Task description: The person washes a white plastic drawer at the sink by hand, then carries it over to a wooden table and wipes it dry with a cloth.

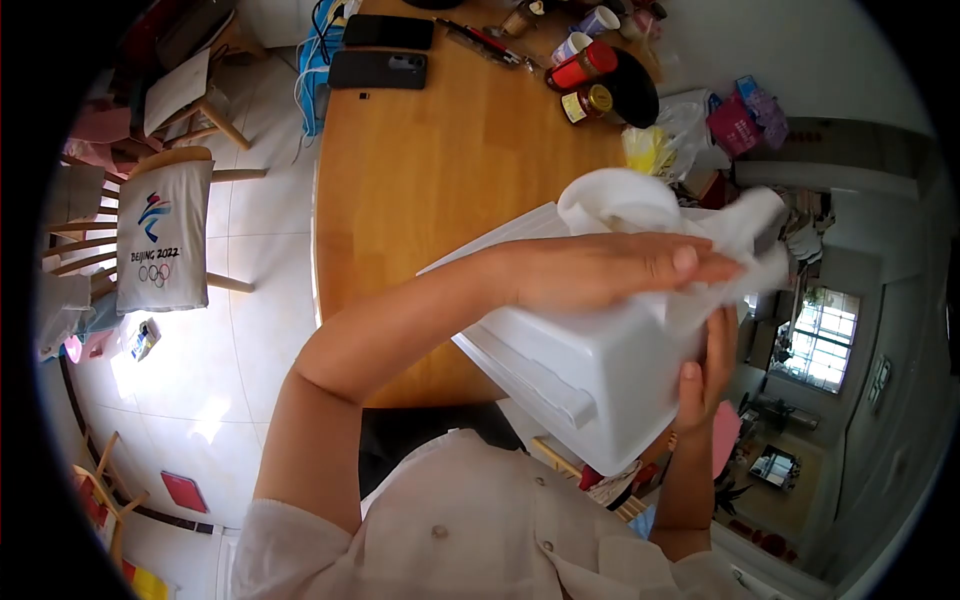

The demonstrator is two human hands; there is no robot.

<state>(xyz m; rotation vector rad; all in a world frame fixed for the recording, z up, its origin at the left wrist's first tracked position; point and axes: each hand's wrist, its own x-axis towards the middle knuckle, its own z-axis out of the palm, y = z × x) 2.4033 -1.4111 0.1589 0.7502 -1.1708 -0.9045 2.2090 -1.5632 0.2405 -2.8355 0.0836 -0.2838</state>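
Observation:
A white plastic box is held tilted over the table's near right edge, its outer wall and a moulded ledge turned toward me. My right hand grips the box's right side, with the thumb on the wall and the fingers farther round. My left hand reaches across the top of the box, its back facing me. Under its fingers is a crumpled white cloth, loosely bunched, with its right end blurred by motion. The cloth lies against the box and partly hides its far side, and the left fingertips are partly covered.
Two dark phones, pens, a red-lidded jar, a small gold-lidded jar and paper cups stand or lie on the wooden table. Plastic bags are at its right. A chair is on the left.

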